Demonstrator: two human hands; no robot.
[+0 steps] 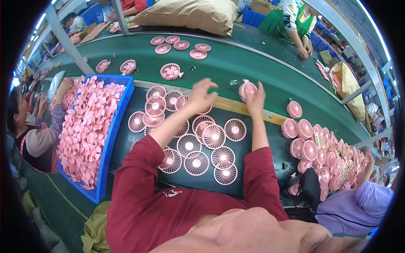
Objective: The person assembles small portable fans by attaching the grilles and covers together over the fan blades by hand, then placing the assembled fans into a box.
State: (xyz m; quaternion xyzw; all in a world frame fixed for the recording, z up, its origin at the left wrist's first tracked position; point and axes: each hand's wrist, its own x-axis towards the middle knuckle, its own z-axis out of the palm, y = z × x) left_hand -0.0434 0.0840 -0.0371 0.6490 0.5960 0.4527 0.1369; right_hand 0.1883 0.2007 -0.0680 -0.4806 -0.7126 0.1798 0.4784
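1. Nearest the body, round pink grilles are spread on the dark table, some overlapped.
2. To the left, a blue tray is filled with a heap of pink fan blades.
3. To the right, pink fans are piled close together.
4. Beyond the grilles, the hands are held apart: the left hand is raised with its fingers parted and nothing gripped.
5. By the right hand, a pink fan unit is gripped over the near edge of the green belt.
6. Farther across the belt, pink round parts are laid out in a loose group.
7. Behind the belt, a large tan sack is seen.
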